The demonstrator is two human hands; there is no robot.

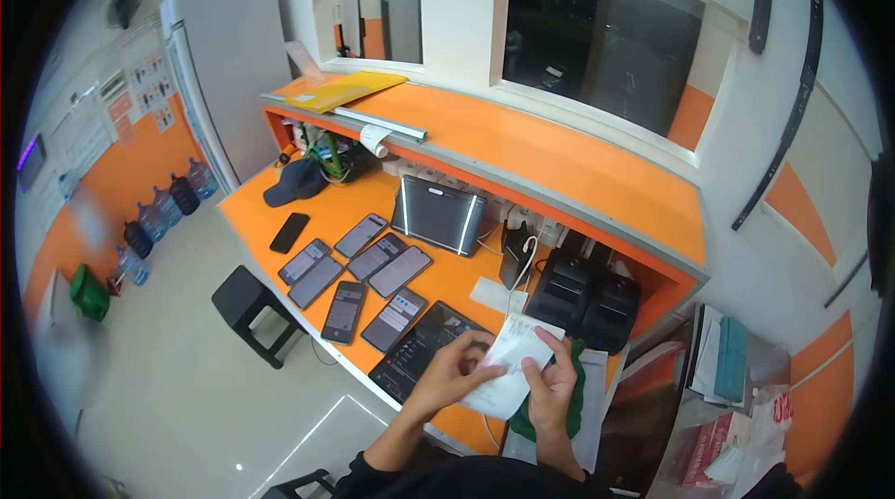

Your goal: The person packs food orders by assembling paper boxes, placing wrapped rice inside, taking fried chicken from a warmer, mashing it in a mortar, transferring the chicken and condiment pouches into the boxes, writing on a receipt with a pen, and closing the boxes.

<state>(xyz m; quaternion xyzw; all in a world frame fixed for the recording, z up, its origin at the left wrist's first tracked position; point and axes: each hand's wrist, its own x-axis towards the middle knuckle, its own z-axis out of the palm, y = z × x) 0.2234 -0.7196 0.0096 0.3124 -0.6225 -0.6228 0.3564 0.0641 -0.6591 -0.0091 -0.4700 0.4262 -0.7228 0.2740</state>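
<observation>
Printed white receipts [518, 342], seemingly a small stack, are held in front of me over the desk's right part. My left hand [455, 372] grips their left edge, fingers bent and thumb on the front. On the right side my right hand [552, 383] pinches them between thumb and fingers. A dark tablet [415, 354] with a lit screen lies just left of my left hand. Beneath and beside my right hand is a green cloth [571, 401], resting on pale sheets [593, 406]. How many slips I hold cannot be told.
Several smartphones [345, 312] lie on the orange desk [250, 210], with a dark cap [296, 184] behind. A standing tablet [436, 219] and black printers [583, 298] line the back under a shelf [522, 145]. A black stool [254, 298] stands left; papers [713, 354] sit right.
</observation>
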